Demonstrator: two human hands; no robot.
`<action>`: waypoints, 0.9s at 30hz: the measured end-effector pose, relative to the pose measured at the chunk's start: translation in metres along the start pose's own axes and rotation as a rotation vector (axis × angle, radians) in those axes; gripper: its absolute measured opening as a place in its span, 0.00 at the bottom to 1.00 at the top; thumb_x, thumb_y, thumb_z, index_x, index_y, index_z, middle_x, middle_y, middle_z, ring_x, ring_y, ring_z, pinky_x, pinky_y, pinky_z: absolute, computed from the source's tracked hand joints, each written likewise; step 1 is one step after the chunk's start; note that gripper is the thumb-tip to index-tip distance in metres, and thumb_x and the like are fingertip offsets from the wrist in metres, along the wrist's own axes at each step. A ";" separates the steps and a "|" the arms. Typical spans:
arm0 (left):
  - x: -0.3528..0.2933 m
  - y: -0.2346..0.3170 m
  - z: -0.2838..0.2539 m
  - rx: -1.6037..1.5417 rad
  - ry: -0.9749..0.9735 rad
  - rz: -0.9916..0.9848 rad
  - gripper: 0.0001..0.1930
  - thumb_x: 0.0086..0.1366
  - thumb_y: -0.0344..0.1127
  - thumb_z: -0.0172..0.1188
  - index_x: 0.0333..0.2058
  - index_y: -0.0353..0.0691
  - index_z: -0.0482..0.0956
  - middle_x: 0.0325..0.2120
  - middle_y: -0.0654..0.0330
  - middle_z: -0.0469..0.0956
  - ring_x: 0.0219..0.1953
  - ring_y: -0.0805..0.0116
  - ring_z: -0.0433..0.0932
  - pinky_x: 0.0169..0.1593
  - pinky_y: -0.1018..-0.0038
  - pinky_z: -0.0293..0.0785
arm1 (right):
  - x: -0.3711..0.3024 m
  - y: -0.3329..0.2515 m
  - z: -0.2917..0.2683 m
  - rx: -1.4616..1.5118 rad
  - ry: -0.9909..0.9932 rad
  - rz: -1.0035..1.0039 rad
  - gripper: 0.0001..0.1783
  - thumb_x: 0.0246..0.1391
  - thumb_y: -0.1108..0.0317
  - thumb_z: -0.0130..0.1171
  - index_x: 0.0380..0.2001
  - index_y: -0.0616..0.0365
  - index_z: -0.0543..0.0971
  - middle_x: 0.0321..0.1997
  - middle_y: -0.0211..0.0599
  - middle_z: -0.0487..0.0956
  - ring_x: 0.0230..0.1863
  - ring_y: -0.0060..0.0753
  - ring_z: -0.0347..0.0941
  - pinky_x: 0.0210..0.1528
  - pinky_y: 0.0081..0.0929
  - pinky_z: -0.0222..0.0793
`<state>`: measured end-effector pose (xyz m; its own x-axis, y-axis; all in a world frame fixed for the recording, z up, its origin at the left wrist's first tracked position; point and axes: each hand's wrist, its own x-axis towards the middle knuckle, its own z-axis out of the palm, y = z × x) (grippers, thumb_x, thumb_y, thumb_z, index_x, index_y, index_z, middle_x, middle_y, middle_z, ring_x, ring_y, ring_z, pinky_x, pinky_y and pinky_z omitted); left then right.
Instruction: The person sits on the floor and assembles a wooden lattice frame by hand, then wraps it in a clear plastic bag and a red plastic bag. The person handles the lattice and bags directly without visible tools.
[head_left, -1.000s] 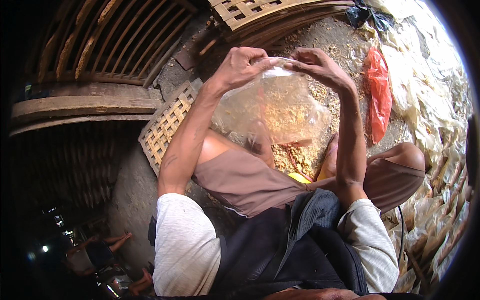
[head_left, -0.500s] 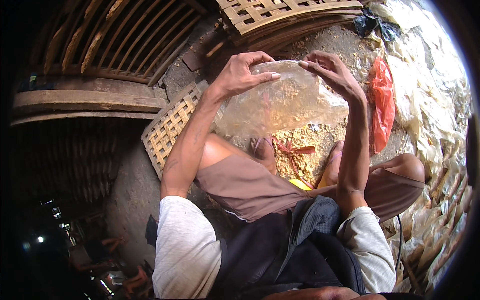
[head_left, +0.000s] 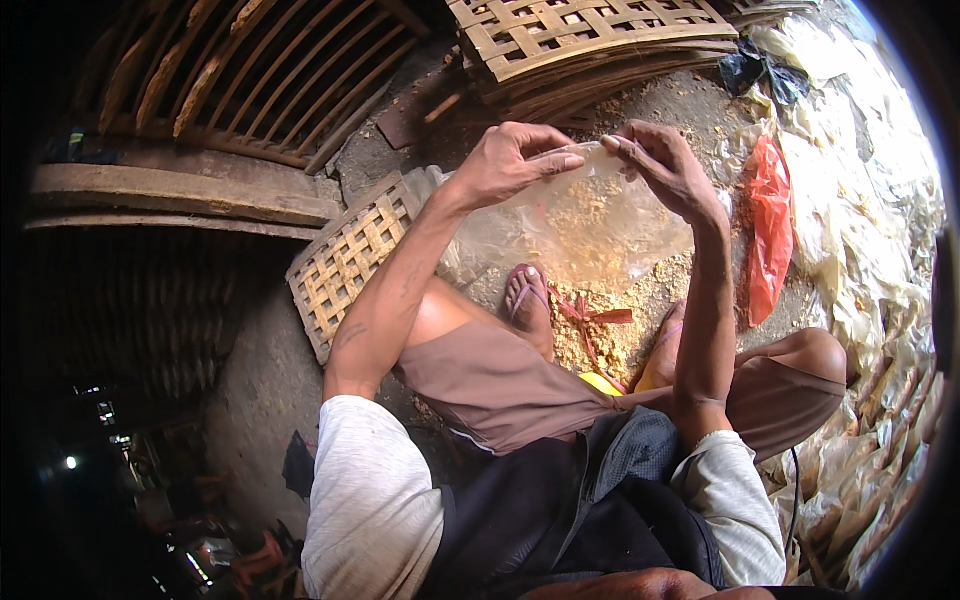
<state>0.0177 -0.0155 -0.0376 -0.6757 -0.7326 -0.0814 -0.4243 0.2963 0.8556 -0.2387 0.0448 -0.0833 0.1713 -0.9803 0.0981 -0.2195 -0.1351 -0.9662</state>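
Clearly, both hands grip a clear plastic bag (head_left: 610, 225) by its upper edge; it hangs in front of the person, above the gritty floor (head_left: 265, 385). Taking the bag as the middle of the clock, the left hand (head_left: 510, 165) is at about 11 o'clock, its thumb and curled fingers pinching the edge, and the right hand (head_left: 672, 172) at about 1, fingers likewise pinching. Yellow crumbs show through the film; whether any lie inside it or only behind it, I cannot tell. Loose crumbs (head_left: 572, 352) cover the ground at 6 o'clock, with a red strip (head_left: 605, 316) on them. A crumpled red plastic piece (head_left: 768, 230) lies at 3, whitish plastic (head_left: 860, 200) heaped beyond it, a woven panel (head_left: 345, 265) at 9, stacked woven panels (head_left: 600, 30) at 12.
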 end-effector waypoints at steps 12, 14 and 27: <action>-0.007 -0.018 -0.012 -0.027 -0.199 -0.116 0.20 0.69 0.45 0.69 0.53 0.39 0.86 0.42 0.64 0.87 0.45 0.77 0.80 0.54 0.72 0.76 | -0.004 -0.009 -0.014 -0.118 0.072 -0.057 0.19 0.69 0.53 0.63 0.37 0.62 0.82 0.30 0.23 0.77 0.34 0.16 0.69 0.39 0.20 0.65; 0.004 -0.017 -0.005 -0.090 -0.198 -0.007 0.18 0.71 0.43 0.67 0.54 0.39 0.85 0.43 0.64 0.87 0.45 0.77 0.80 0.53 0.73 0.76 | -0.002 -0.011 -0.008 -0.143 0.057 -0.066 0.19 0.70 0.54 0.63 0.38 0.62 0.83 0.31 0.24 0.77 0.34 0.16 0.69 0.39 0.20 0.65; -0.002 -0.038 -0.008 0.285 -0.181 -0.152 0.14 0.69 0.45 0.69 0.48 0.47 0.89 0.43 0.59 0.89 0.47 0.68 0.87 0.52 0.67 0.81 | -0.008 -0.011 -0.034 0.014 0.285 -0.071 0.18 0.70 0.53 0.62 0.42 0.60 0.84 0.36 0.23 0.81 0.38 0.15 0.73 0.45 0.19 0.70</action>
<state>0.0399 -0.0305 -0.0654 -0.6768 -0.6690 -0.3072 -0.6616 0.3698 0.6523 -0.2701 0.0496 -0.0652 -0.0912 -0.9697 0.2267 -0.2025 -0.2048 -0.9576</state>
